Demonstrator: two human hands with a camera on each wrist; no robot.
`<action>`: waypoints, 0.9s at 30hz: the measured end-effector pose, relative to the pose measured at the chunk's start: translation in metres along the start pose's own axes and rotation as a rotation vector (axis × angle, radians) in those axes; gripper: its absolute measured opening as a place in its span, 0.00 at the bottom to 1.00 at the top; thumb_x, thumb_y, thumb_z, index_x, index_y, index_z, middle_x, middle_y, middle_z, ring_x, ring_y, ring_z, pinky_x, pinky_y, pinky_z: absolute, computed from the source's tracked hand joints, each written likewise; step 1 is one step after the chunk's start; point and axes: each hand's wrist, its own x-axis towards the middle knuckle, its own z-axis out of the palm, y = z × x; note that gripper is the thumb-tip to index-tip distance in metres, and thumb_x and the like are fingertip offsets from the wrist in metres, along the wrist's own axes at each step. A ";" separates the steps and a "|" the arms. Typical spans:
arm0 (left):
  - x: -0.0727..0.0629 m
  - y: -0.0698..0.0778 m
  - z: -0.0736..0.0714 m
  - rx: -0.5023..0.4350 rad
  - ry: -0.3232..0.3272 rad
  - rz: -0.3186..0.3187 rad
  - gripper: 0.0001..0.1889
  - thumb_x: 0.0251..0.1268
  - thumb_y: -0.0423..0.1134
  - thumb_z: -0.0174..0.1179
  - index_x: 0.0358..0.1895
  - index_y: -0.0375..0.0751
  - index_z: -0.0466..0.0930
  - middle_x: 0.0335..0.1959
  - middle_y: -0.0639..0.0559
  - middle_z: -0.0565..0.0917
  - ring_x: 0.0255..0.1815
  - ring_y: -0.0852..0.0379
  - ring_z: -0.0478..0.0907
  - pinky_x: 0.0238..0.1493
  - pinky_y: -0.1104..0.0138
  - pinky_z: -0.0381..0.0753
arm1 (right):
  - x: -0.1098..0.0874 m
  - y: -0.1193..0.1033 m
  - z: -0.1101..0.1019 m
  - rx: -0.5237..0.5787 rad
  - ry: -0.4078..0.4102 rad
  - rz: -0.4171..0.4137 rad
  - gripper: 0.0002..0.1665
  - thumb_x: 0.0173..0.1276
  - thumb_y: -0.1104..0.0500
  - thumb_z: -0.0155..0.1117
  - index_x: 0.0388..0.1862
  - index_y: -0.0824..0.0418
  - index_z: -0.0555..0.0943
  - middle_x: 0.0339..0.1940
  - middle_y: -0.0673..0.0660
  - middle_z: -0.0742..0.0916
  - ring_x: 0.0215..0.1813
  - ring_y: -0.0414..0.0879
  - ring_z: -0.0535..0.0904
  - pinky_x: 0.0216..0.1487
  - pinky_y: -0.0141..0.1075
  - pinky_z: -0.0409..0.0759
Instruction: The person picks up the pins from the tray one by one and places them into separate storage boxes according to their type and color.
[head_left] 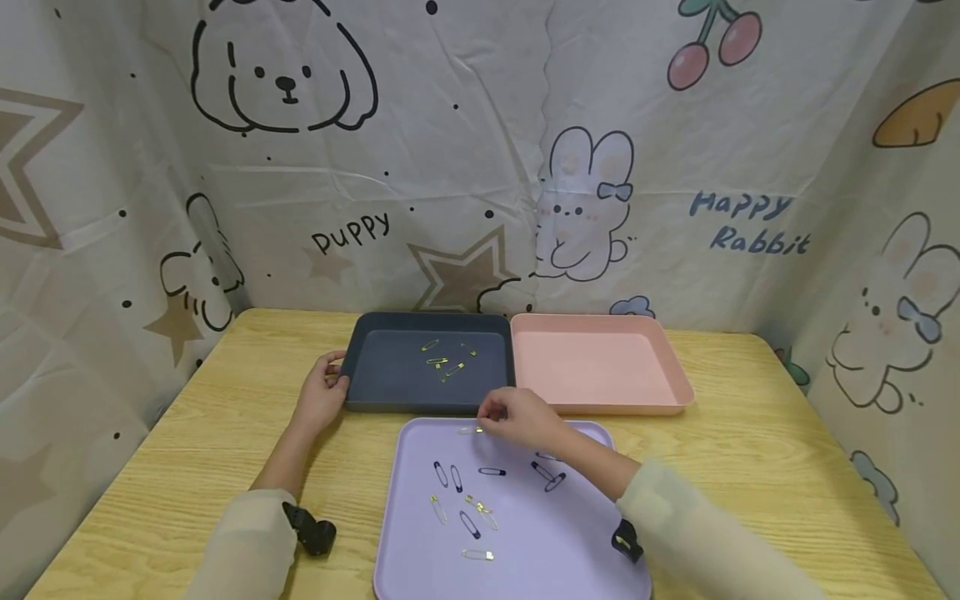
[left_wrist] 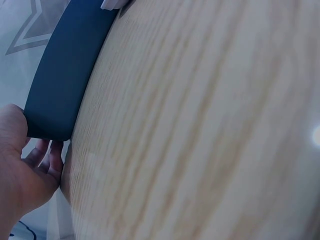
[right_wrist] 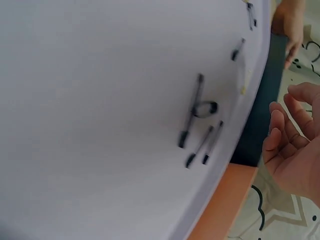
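My left hand (head_left: pixel 319 400) holds the left end of a dark blue tray (head_left: pixel 382 375); in the left wrist view its thumb lies at the rim and its fingers bend against the end wall. Several gold safety pins (head_left: pixel 437 361) lie inside. Over the far rim of a lilac tray (head_left: pixel 540 550) hovers my right hand (head_left: pixel 521 417), fingers loosely bent. The right wrist view shows nothing between thumb and fingertips. Beside them in the head view is a gold safety pin (head_left: pixel 469 430). Black safety pins (head_left: pixel 492 472) and other gold safety pins (head_left: pixel 477 555) lie scattered on the lilac tray.
A pink tray (head_left: pixel 592 358) stands against the right side of the dark blue one. All three trays sit on a light wooden table (head_left: pixel 720 433). A printed curtain (head_left: pixel 450 167) hangs behind and along both sides.
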 end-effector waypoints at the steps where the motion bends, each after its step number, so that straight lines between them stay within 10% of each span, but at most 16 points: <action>1: 0.000 0.000 0.000 0.001 0.001 -0.001 0.23 0.68 0.29 0.43 0.67 0.37 0.59 0.51 0.38 0.68 0.39 0.54 0.69 0.34 0.72 0.69 | -0.002 0.001 0.002 -0.006 -0.001 0.006 0.03 0.62 0.55 0.64 0.32 0.52 0.82 0.25 0.44 0.80 0.29 0.37 0.72 0.29 0.28 0.71; 27: -0.002 0.004 0.000 0.000 0.003 -0.004 0.23 0.68 0.29 0.43 0.66 0.36 0.60 0.50 0.38 0.68 0.35 0.58 0.67 0.33 0.73 0.69 | -0.005 0.007 0.026 -0.162 0.030 0.053 0.08 0.60 0.55 0.64 0.37 0.54 0.85 0.25 0.46 0.84 0.27 0.35 0.73 0.29 0.28 0.70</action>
